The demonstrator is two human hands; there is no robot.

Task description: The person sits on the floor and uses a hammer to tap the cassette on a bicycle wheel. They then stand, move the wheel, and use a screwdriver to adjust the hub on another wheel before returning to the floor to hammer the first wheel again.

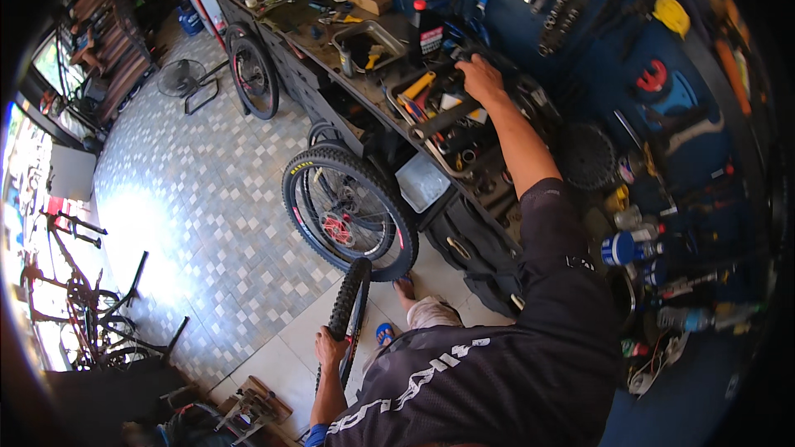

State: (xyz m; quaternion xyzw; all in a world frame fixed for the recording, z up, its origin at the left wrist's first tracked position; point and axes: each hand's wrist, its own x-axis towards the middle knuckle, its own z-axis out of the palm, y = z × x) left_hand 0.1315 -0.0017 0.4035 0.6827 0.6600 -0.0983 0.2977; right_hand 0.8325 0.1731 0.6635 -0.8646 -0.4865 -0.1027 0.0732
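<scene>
My left hand point(330, 348) is closed round the knobby tyre of a bicycle wheel point(348, 302), which stands upright beside my leg. My right arm stretches out over the workbench point(290, 16). At its end my right hand point(482, 80) is closed among dark items at the back of the bench; what its fingers hold is too dark to make out. Just below that hand lies a tray of tools point(439, 120), with a yellow-handled tool point(416, 85) in it. A black bottle with a red cap point(421, 25) stands to the hand's left.
Another bicycle wheel point(327, 223) leans at the bench front, close to my feet. A metal pan point(377, 43) sits on the bench. Tools hang on the blue wall point(513, 12). Farther left are a fan point(180, 79), a bicycle frame point(79, 269) and a seated person point(85, 45).
</scene>
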